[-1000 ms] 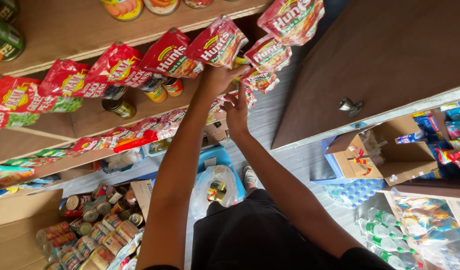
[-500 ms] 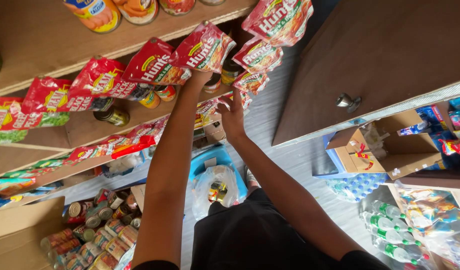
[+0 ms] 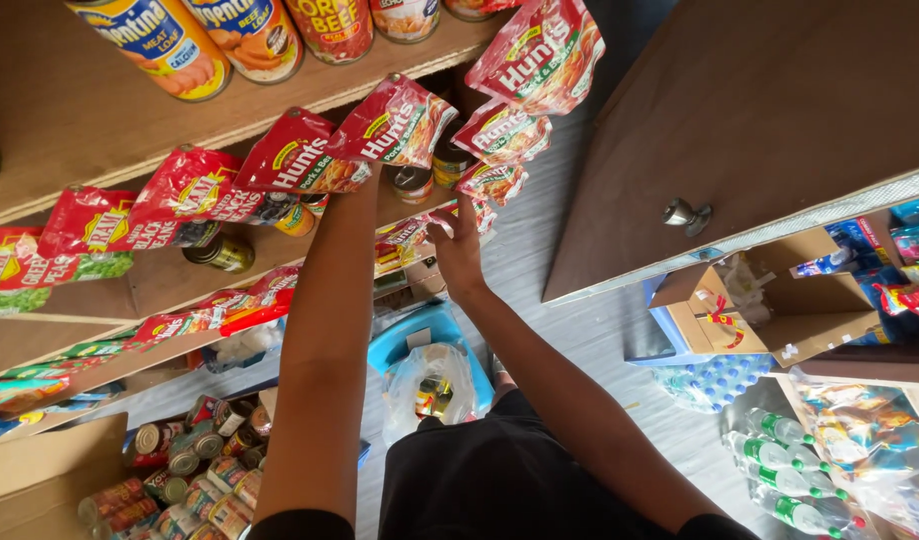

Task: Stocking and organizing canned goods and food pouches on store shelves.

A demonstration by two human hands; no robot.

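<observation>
Red sauce pouches hang in a row along the edge of a wooden shelf. My left forearm reaches up behind them, so my left hand is hidden by the pouches. Small cans stand on the shelf just past it. My right hand is lower and to the right, at the edge of the shelf below, its fingers pinched on a small red pouch that hangs there. More red pouches dangle just above that hand.
Large cans line the top shelf. On the floor are a cardboard box of cans, a blue tub with a plastic bag, packs of water bottles and an open carton. A brown cabinet door with a metal knob stands right.
My left hand has slid further up behind the hanging pouches. My right hand stays at the lower shelf edge. The view has tilted, showing more of the top shelf's cans.
</observation>
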